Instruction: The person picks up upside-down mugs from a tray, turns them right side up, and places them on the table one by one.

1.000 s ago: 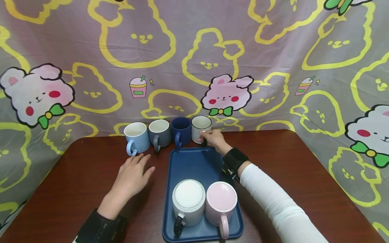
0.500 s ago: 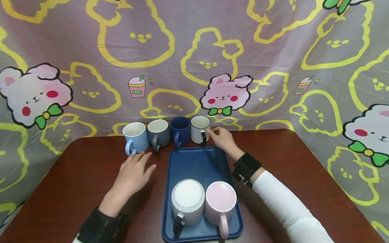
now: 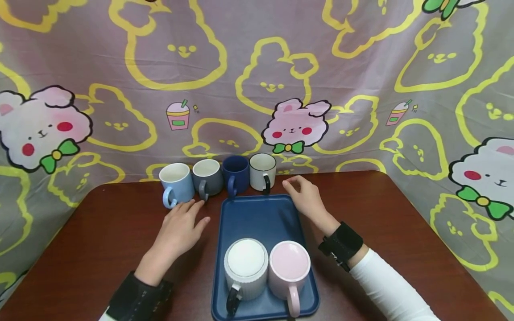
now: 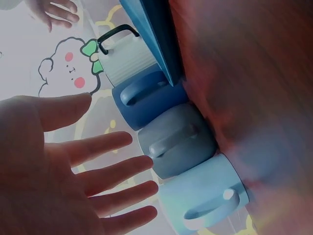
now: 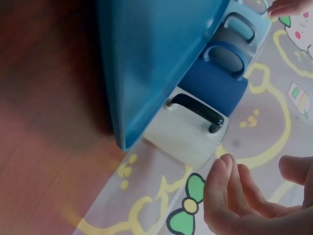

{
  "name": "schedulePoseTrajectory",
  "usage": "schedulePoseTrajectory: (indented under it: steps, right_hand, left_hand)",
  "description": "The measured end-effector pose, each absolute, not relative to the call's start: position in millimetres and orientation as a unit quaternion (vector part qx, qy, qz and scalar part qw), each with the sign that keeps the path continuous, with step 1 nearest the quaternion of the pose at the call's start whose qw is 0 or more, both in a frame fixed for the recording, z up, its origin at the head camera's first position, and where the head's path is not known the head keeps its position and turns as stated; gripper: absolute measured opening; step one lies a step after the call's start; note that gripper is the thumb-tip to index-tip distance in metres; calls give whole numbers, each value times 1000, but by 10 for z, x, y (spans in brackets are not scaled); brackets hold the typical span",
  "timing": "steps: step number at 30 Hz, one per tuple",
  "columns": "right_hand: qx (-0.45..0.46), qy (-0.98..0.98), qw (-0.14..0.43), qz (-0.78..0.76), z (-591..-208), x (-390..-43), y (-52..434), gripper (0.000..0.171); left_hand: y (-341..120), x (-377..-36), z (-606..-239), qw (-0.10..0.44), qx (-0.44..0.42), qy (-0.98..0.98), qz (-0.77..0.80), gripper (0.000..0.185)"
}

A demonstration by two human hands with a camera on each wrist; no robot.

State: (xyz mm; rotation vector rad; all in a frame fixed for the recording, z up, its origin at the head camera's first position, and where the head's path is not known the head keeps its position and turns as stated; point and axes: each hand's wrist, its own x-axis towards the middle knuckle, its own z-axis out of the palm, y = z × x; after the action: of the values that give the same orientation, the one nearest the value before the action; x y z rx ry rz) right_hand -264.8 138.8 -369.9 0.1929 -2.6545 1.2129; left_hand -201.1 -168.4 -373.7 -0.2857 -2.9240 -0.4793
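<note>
Four mugs stand in a row at the table's back: light blue mug [image 3: 176, 183], grey mug [image 3: 207, 176], navy mug [image 3: 236, 174] and white mug with a black handle [image 3: 263, 171]. My left hand [image 3: 181, 226] rests flat on the table, fingers straight, just in front of the light blue mug [image 4: 205, 196]. My right hand [image 3: 305, 198] hovers empty over the blue tray's [image 3: 257, 218] far right corner, a little right of the white mug [image 5: 188, 129], fingers loosely bent. On the tray's near end stand a ribbed white mug [image 3: 246, 267] and a pink mug [image 3: 290, 269].
The brown table [image 3: 401, 223] is backed by a cartoon-print cloth [image 3: 257, 80] that rises right behind the mug row. The cloth also drapes down both sides of the table.
My right hand has let go of the white mug's handle and drawn back to the right and toward me. The left hand has barely shifted.
</note>
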Motion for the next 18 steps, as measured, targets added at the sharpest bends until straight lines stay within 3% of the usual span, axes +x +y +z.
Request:
schedulePoseTrajectory:
  steps: [11,18]
  right_hand:
    - [91,-897,131,413,-3629,-2315,1497,28]
    - [116,-883,112,441,-3614,-2120,1591,27]
  left_hand:
    - [-1574,-2035,-3689,82,-114,-977,-159,52]
    - [-1521,-2066,-3682,84,-118,-976,-160,53]
